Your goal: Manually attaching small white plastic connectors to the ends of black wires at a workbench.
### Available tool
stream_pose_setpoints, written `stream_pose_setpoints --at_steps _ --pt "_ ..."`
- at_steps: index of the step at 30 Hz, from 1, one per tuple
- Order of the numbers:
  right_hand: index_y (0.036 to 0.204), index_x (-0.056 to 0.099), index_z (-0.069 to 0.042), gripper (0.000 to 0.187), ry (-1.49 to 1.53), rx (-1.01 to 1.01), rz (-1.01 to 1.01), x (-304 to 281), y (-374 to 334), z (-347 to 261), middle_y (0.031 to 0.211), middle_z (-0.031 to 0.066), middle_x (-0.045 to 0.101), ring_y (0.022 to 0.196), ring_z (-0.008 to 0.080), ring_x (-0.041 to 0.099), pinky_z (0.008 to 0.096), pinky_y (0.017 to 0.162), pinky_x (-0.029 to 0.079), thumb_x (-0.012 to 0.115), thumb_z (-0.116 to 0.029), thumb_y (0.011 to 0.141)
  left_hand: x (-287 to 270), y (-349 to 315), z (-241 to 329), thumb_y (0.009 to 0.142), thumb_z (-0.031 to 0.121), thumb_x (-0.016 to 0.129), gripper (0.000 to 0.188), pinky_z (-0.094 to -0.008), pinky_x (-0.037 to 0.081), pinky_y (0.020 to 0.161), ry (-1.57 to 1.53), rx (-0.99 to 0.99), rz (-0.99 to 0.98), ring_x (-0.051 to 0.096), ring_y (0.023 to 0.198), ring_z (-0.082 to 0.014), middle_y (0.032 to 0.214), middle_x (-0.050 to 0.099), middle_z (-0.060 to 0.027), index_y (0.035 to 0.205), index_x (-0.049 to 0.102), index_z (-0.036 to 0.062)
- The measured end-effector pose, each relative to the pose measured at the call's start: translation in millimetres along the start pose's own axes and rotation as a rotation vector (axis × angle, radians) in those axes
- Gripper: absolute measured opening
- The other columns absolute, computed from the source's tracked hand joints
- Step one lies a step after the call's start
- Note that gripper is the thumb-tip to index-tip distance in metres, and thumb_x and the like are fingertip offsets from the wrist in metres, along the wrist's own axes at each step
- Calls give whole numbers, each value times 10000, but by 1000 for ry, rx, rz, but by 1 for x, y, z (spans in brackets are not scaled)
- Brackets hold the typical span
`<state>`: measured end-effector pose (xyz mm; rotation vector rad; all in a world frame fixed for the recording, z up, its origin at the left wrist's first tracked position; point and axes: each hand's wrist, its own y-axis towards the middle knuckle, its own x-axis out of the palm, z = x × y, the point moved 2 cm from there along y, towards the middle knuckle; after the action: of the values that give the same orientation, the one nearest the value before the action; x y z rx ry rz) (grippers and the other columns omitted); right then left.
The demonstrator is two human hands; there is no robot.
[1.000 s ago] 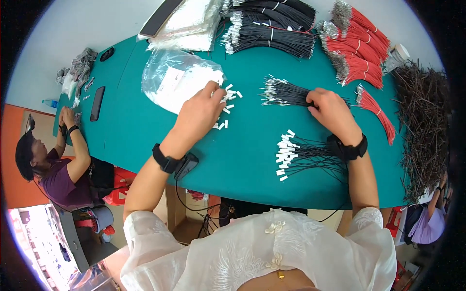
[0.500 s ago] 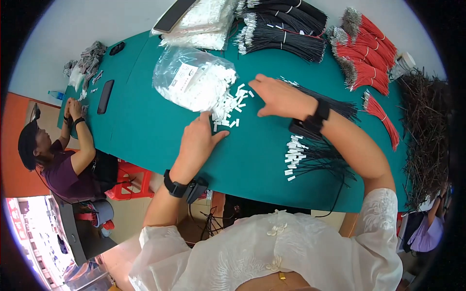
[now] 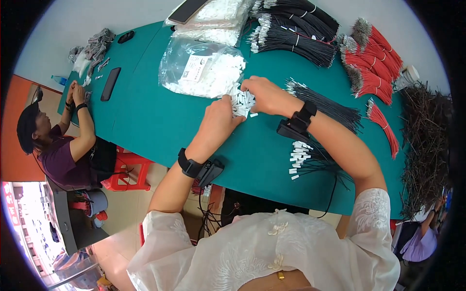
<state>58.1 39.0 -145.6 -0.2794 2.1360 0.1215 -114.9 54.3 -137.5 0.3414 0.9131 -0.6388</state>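
Observation:
A heap of small white plastic connector housings (image 3: 242, 103) lies on the green table at the mouth of a clear plastic bag (image 3: 174, 72) full of the same pieces. My left hand (image 3: 217, 119) rests against the heap's left side, thumb and fingers apart. From the right, my right hand (image 3: 267, 96) curves round the heap with thumb and fingers spread; its fingertips are partly hidden among the pieces. Neither hand is closed on a piece. Below my right wrist lie black wires with white housings on their ends (image 3: 300, 157). Beyond that wrist is a loose bunch of black wires (image 3: 325, 104).
Tied black wire bundles (image 3: 296, 42) and red wire bundles (image 3: 374, 65) lie at the back. More filled bags (image 3: 213, 26) carry a phone (image 3: 191, 10). A dark tangled pile (image 3: 427, 145) covers the right end. A co-worker (image 3: 60, 150) sits at the left.
Both hands have come together around the loose white housings, the right moving left and the left moving right. The spread pieces are now pushed into a tighter heap.

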Motion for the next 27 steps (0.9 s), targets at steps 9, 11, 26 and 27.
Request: stream_pose_setpoints --at_steps 9,11,26,27 --pt "1072 552 20 566 79 -34 -30 -9 -8 -5 1055 212 546 999 391 549 431 820 480 808 -77 575 -4 2 5 668 161 813 443 -456 516 687 17 -23 -57 637 806 -422 842 633 -277 896 520 -79" --pt "1077 552 19 572 74 -45 -73 -9 -9 -10 1058 212 545 1007 390 548 430 823 479 806 -77 574 -2 3 3 662 175 816 467 -437 515 676 34 -16 -45 643 779 -394 818 642 -245 944 538 -71" --pt "1041 599 8 496 95 -41 87 0 1 4 997 189 609 972 375 592 410 811 496 791 -82 592 13 23 3 691 118 749 397 -417 513 664 57 90 89 644 753 -347 813 654 -172 1022 580 -22" --pt "1041 599 8 496 94 -43 88 -1 6 3 997 189 609 972 375 592 410 811 496 791 -82 592 9 29 3 695 93 733 366 -441 510 672 77 144 151 636 768 -375 835 641 -200 997 564 -26"
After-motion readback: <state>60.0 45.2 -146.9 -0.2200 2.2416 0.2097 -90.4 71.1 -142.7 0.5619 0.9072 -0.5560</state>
